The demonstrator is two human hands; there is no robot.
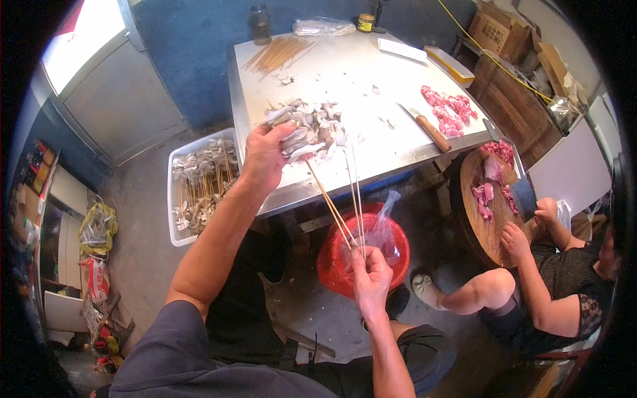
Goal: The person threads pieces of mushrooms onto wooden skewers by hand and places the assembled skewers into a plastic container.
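My left hand [269, 156] reaches to the near edge of the table, its thumb and fingers closed on a pale grey oyster mushroom [302, 140]. Beside and behind it lies a heap of oyster mushrooms [325, 119]. Lower down, my right hand [371, 275] pinches the lower ends of several thin wooden skewers [332, 207], which fan upward. One skewer's tip comes up to the mushroom at my left hand; whether it has gone in, I cannot tell. Left of the table, a white tray [174, 199] holds rows of skewered mushrooms [206, 176].
Bare skewers [279, 54], a knife [432, 132] and cut meat [448, 109] lie on the table [358, 79]. A red bucket [332, 265] stands below my right hand. At right, another person's hands [521, 239] work with a cleaver [524, 196] over a round chopping block [488, 232].
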